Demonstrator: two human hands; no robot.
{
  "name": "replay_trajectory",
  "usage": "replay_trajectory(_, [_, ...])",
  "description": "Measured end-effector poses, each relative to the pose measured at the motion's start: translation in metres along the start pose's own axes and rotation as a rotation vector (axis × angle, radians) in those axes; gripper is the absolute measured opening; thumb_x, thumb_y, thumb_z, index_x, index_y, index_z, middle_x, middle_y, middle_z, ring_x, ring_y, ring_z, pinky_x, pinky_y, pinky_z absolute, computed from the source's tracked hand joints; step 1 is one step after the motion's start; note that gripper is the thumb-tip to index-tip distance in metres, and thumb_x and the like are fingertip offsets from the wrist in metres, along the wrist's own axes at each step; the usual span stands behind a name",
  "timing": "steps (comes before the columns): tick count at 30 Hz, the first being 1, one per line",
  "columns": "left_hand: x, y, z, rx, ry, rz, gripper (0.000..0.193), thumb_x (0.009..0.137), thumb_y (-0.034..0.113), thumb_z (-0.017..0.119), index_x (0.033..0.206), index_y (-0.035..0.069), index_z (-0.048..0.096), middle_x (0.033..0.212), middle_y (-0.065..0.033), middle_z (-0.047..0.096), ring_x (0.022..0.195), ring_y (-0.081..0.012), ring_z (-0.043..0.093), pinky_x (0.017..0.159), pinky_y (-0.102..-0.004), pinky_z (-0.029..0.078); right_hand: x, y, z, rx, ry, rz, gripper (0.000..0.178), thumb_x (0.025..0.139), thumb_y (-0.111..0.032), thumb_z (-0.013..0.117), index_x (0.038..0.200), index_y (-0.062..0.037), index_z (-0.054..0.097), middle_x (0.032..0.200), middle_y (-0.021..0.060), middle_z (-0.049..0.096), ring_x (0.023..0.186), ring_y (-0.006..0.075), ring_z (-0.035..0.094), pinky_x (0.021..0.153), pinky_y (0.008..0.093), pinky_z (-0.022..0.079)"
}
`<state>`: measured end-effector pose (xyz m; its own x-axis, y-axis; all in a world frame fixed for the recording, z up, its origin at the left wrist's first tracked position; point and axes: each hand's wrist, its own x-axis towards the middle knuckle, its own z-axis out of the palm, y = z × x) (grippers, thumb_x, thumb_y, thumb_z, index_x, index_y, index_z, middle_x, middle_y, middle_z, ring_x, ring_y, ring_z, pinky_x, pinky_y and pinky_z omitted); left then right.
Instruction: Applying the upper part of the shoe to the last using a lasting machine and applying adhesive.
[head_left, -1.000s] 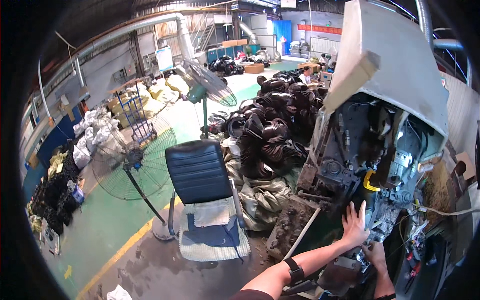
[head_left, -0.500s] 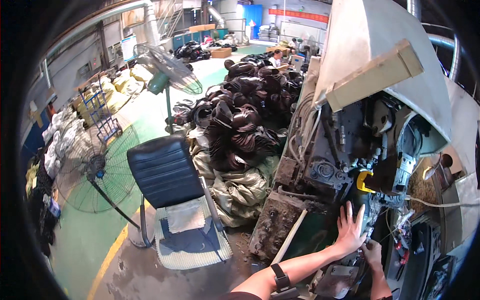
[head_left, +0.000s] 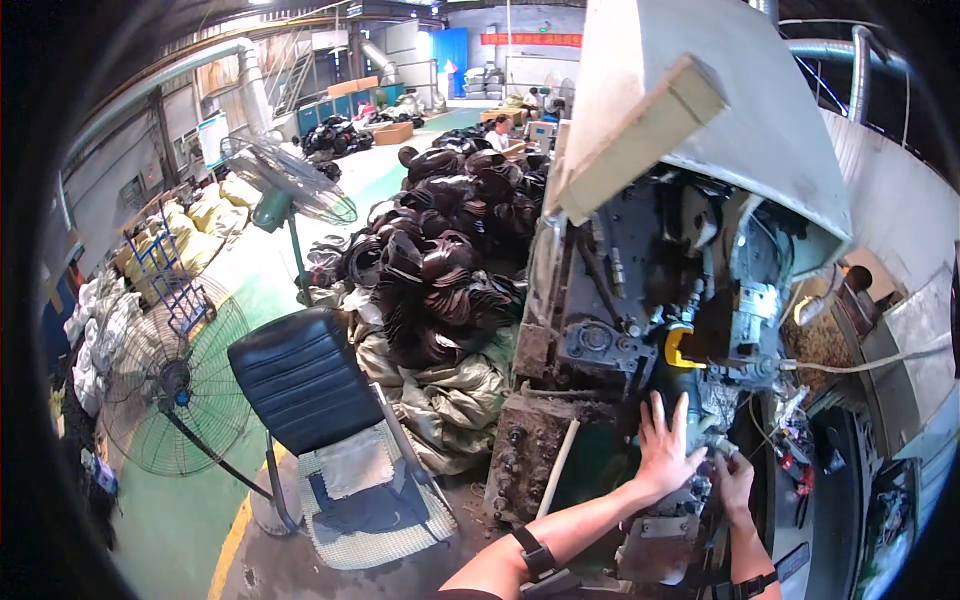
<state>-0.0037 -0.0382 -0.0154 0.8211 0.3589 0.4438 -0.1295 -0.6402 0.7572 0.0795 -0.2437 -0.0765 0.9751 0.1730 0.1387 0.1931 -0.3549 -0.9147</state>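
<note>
My left hand [head_left: 663, 452] lies with its fingers stretched out on a dark cylindrical machine part [head_left: 676, 385], just below a yellow curved collar [head_left: 681, 347]. To its right, my right hand [head_left: 736, 482] has its fingers curled round a small pale pipe fitting [head_left: 717, 444] at the side of the machine; part of the grip is hidden. Under my hands is a flat metal block [head_left: 660, 548]. The greasy machine [head_left: 590, 345] surrounds both hands, with hoses and metal fittings close by.
A tan bar [head_left: 640, 140] and a large pale hood [head_left: 745, 110] overhang the machine. Left of it stand a black chair [head_left: 300, 375] and a wire-caged fan [head_left: 175, 385]. Behind lies a heap of dark curved pieces [head_left: 440, 260]. Another person [head_left: 499, 133] sits farther back.
The view has turned to the right, so the scene sits farther left. My left hand stays on the cylinder. The right hand's fingers now show more clearly at the fitting.
</note>
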Motion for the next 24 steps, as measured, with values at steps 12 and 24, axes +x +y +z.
replay_trajectory(12, [-0.028,0.046,-0.038,-0.226,-0.264,0.444,0.074,0.086,0.021,0.068,0.147,-0.007,0.036,0.146,-0.028,0.042,0.138,-0.0411,0.04,0.117,-0.0461,0.027,-0.015,-0.139,0.018,0.77,0.046,-0.183,0.058,0.108,-0.026,0.044,0.156,-0.0061,0.018,0.143,0.0171,0.052,0.122,0.0274,0.057,0.106,0.0418,0.044])
replay_trajectory(24, [-0.135,-0.097,-0.106,-0.468,0.289,-0.486,0.055,0.098,0.001,0.057,0.148,0.001,0.034,0.134,-0.0159,0.056,0.119,-0.0224,0.058,0.103,-0.0339,0.046,-0.014,-0.115,0.069,-0.256,-0.28,-0.274,0.105,0.08,-0.036,0.079,0.152,0.0056,0.013,0.149,0.0381,0.028,0.128,0.0513,0.046,0.11,0.0508,0.04])
